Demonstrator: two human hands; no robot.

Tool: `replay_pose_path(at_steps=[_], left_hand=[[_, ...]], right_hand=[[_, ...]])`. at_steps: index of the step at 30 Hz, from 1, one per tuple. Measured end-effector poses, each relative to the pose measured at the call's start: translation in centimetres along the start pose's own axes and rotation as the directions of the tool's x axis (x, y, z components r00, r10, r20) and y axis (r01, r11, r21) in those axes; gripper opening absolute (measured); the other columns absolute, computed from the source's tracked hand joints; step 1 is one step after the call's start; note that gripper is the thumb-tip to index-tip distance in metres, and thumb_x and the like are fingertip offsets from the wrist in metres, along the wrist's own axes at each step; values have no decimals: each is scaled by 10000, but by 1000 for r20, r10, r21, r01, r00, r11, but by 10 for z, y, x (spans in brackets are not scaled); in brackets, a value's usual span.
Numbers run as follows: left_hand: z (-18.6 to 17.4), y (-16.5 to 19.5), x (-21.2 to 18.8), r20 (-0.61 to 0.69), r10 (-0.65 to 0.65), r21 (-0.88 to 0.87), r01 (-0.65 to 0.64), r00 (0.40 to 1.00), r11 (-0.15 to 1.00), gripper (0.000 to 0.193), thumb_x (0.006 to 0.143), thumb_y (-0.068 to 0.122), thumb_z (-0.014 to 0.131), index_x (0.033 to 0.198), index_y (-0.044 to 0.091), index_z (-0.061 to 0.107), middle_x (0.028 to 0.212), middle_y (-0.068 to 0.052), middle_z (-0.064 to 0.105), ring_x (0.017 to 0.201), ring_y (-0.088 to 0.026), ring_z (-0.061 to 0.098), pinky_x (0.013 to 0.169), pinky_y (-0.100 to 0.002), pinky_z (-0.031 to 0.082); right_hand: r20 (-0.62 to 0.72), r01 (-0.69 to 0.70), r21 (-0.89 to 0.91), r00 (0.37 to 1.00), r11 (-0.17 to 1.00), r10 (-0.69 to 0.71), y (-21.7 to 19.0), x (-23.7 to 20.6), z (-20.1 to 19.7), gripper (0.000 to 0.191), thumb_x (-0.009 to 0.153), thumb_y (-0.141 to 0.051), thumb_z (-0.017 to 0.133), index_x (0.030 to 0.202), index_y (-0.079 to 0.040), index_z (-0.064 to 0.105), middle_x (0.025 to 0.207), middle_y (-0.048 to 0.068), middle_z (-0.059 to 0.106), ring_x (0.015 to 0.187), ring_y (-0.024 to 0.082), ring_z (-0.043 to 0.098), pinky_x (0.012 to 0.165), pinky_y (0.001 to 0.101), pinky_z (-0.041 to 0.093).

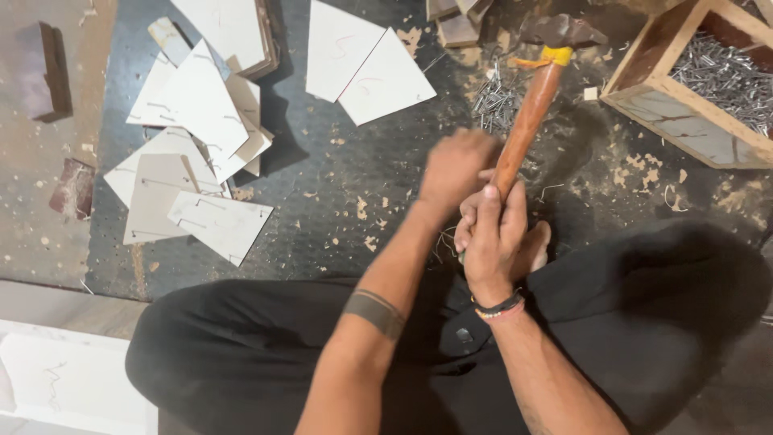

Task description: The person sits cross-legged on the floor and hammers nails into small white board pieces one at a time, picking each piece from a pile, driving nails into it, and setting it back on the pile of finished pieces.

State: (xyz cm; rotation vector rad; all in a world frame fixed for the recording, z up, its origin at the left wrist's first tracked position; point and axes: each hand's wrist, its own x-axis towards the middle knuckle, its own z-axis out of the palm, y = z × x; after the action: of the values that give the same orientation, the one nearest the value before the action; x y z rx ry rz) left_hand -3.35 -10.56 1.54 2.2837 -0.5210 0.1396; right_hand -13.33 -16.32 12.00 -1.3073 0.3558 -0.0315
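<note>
My right hand (493,242) grips the lower end of a hammer's reddish wooden handle (525,121). The hammer's dark metal head (561,31) points away from me, with yellow tape just below it. My left hand (456,167) is blurred, just left of the handle, fingers curled over the floor near my bare foot (538,246); whether it holds anything is hidden. A loose heap of nails (495,101) lies on the dark floor just beyond my hands.
A wooden box (648,101) full of nails stands at the upper right. Several white cut board pieces (197,121) lie scattered at the left, two more (362,64) at top centre. Wood chips litter the floor. A white panel (64,379) lies at lower left.
</note>
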Motion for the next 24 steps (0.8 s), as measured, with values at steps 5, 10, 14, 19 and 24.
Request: replay_pose_path(at_steps=[5, 10, 14, 19, 24], left_hand=[[35, 24, 10, 76, -104, 177, 89, 992, 980, 246, 874, 201, 598, 1087, 91, 650, 1046, -93, 652, 1036, -296, 632, 821, -450, 503], [12, 14, 9, 127, -269, 141, 251, 955, 958, 244, 816, 229, 665, 1005, 76, 635, 956, -126, 705, 917, -346, 698, 747, -481, 530], [-30, -16, -10, -89, -538, -178, 518, 838, 837, 280, 826, 250, 673, 1026, 58, 710, 824, -131, 759, 783, -356, 730, 685, -465, 540], [-83, -79, -14, -206, -565, -478, 422, 799, 770, 246, 919, 244, 716, 1101, 83, 752, 859, -70, 779, 827, -240, 758, 785, -361, 568], [-95, -102, -27, -285, -603, -479, 435, 745, 763, 165, 956, 193, 702, 1076, 123, 791, 859, -63, 784, 823, -211, 730, 783, -329, 558]], right_hand=[[19, -4, 17, 1000, 1000, 3, 0, -7, -3, 222, 1125, -213, 441, 1275, -51, 469, 777, 20, 471, 528, 67, 411, 485, 210, 391], [22, 14, 2, 1000, 1000, -14, -8, -3, -1, 244, 1127, -231, 437, 1278, -43, 475, 776, 12, 471, 526, 51, 414, 465, 197, 365], [-17, -25, -33, 1000, 999, 25, -13, -5, 8, 276, 1109, -248, 442, 1289, -41, 467, 772, 10, 471, 495, 44, 402, 417, 199, 353], [72, -12, -67, 997, 998, 17, -13, -5, 11, 285, 1119, -267, 432, 1288, -42, 473, 756, 14, 479, 478, 40, 400, 412, 199, 360], [62, -75, -112, 995, 991, 82, -5, -3, 10, 279, 1109, -268, 443, 1255, -35, 487, 751, 13, 483, 460, 38, 394, 391, 206, 356]])
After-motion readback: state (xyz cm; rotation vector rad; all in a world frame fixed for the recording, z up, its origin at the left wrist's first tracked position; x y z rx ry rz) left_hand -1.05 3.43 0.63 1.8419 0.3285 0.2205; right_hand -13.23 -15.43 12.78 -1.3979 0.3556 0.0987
